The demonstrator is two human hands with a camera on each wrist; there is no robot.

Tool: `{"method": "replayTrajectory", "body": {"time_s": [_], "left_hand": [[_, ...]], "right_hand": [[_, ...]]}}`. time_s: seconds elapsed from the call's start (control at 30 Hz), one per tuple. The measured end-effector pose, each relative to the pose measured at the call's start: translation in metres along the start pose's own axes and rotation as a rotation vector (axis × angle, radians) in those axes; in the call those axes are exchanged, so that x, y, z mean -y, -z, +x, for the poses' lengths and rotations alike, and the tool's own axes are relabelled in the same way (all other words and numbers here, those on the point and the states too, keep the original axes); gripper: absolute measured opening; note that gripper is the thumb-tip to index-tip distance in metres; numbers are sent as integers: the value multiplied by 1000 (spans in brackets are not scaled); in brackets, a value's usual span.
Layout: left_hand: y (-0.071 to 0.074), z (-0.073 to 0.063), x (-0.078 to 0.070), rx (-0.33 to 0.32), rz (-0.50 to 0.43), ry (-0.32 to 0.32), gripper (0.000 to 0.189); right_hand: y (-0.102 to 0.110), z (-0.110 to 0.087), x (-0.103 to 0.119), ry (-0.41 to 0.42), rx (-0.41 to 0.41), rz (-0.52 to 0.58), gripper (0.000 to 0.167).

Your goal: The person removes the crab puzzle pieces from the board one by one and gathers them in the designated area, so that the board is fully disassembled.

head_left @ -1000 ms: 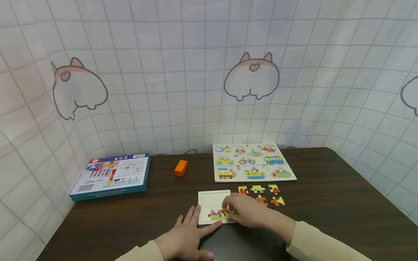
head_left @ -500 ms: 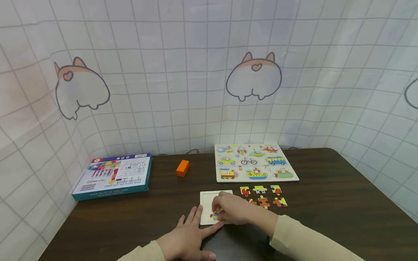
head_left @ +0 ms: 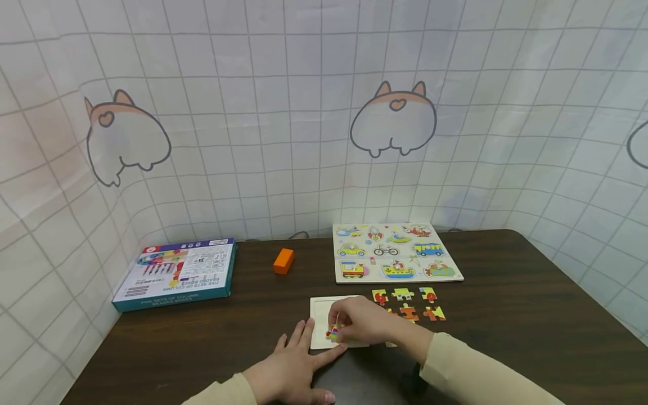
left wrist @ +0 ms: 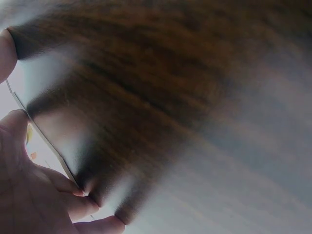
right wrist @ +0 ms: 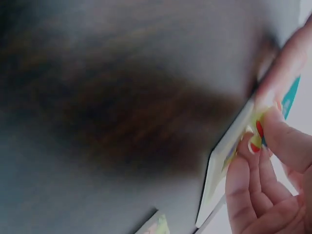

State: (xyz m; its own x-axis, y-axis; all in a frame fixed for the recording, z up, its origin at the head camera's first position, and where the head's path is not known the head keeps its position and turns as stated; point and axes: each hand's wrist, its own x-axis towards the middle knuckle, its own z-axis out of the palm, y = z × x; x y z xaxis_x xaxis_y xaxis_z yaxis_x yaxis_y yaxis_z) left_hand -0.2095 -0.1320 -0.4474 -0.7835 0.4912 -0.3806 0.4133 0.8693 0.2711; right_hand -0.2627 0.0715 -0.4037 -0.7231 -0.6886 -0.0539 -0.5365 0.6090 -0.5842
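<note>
A pale square puzzle tray (head_left: 320, 309) lies on the dark table in front of me. My left hand (head_left: 288, 365) is spread flat beside it, fingers at the tray's left edge and thumb side along its front edge. My right hand (head_left: 361, 320) is over the tray and pinches a colourful jigsaw piece (right wrist: 258, 129) between thumb and fingers, the piece tilted up. A bit of bright puzzle picture (head_left: 332, 333) shows at the fingertips in the head view. The right hand hides most of the tray's front right part.
Loose jigsaw pieces (head_left: 403, 294) lie in rows right of the tray, partly behind the right hand. Behind them is a vehicle puzzle board (head_left: 395, 253). An orange block (head_left: 283, 261) sits farther left, and a boxed bead set (head_left: 174, 275) lies at the left.
My right hand has moved left across the tray, and its fingers now cover most of the pieces that showed at the tray's front. The left hand stays put.
</note>
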Motion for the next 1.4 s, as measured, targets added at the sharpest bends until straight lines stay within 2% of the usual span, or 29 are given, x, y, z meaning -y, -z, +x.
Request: {"method": "replayTrajectory", "body": {"time_s": [0.13,0.3,0.47,0.6,0.77,0.93,1.03,1.2,1.4], "left_hand": [[-7,7,5,-2,1,0,77],[-11,11,6,-5,-5,-4,79],[-6,6,2,-15,-16,-18,79],[4,-3,-6,-14,2,-10,79],[5,-3,-3,-6,13,-5,79],[2,0,0,-1,7,-7,79],[8,-6,-6,8,2,13,78],[17,-17,-19,8,2,42,77],[21,-22,-22,7,-13,42,76]], "right_hand": [[5,-4,-5,-13,14,146,9],[19,-18,-14,-41,-54,227,5],[41,-46,-38,-58,-155,166,10],[54,-74,-62,-97,-206,107,16],[59,-99,-80,-141,-182,55,13],[58,-107,-84,-104,-86,48,8],[56,-108,-85,-85,-54,33,9],[53,-107,-86,-103,-47,-1,7],[54,-110,-87,-88,-86,-45,2]]}}
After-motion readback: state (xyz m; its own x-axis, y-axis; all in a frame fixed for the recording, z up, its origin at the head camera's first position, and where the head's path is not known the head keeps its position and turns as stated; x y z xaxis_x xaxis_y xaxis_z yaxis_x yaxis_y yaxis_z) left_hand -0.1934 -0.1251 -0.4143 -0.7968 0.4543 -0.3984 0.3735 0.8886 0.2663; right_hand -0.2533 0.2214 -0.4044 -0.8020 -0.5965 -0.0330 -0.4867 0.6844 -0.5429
